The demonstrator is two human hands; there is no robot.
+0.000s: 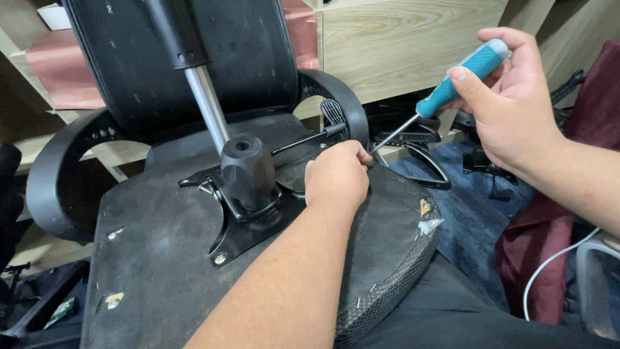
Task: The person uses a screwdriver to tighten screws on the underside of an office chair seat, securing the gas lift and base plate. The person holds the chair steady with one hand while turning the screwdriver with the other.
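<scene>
Fingers (466, 76) of the right hand (510, 97) close around the teal handle of a screwdriver (452, 87), holding it firmly.

Its thin metal shaft slants down and left, and the tip reaches the fingertips of the left hand (337, 176). That hand is curled shut, knuckles up, pinching something too small to see, and it rests on the underside of an overturned office chair seat (161, 258), just beside the black metal mounting plate (248, 223). From this plate a gas lift cylinder (206, 103) rises. One curved black armrest (58, 174) shows at left, and wooden shelves (400, 45) stand behind.
</scene>
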